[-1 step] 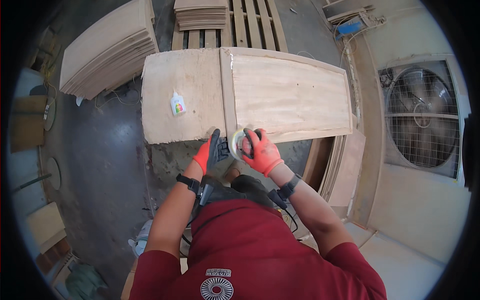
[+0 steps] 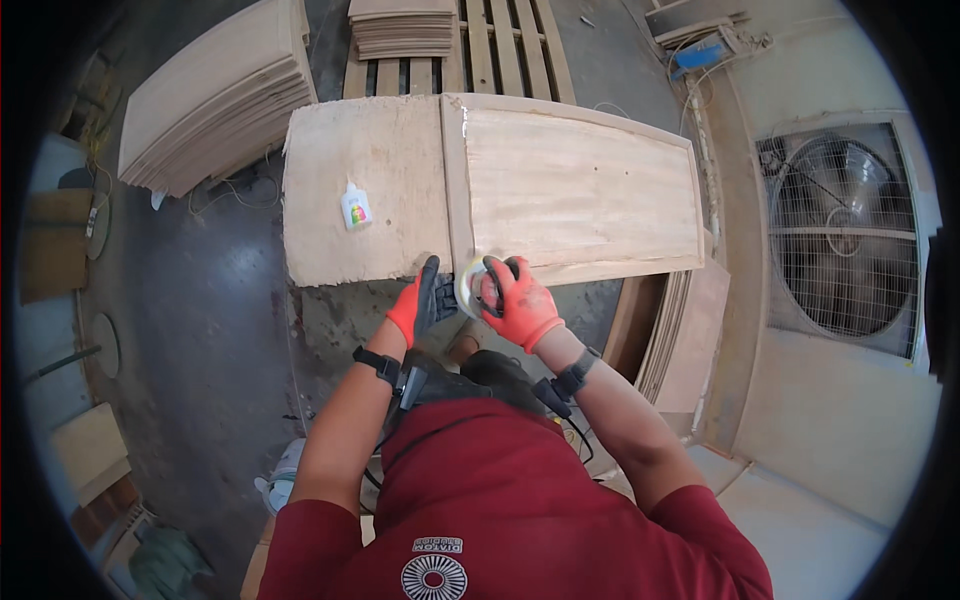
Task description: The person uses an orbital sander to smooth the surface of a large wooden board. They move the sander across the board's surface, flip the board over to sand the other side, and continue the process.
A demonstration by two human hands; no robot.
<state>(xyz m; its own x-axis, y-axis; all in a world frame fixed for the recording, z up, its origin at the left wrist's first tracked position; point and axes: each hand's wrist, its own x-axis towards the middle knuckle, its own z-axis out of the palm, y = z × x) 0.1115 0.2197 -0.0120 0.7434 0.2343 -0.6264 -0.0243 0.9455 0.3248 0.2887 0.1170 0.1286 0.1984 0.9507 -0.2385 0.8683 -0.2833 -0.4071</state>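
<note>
In my right hand (image 2: 522,305), in a red and black glove, is a roll of tape (image 2: 466,290), fingers closed round it. It is at the near edge of a wooden frame panel (image 2: 580,190), by the lower end of its upright strip (image 2: 458,190). My left hand (image 2: 428,300), gloved alike, is just left of the roll. Its fingers are stretched out by the near edge; whether they touch a tape end is too small to tell. A rough-edged board (image 2: 395,150) lies left of the strip, with a white bottle (image 2: 355,206) on it. White residue marks the strip's far end.
Stacked curved panels (image 2: 220,95) stand at the far left. A slatted pallet (image 2: 510,50) with more boards (image 2: 402,30) is behind the work. Boards lean (image 2: 690,330) at the right, below a caged wall fan (image 2: 840,230). A bucket (image 2: 280,475) stands by my left side.
The fan's blades show differently behind the grille. My hands and the tape roll have hardly moved.
</note>
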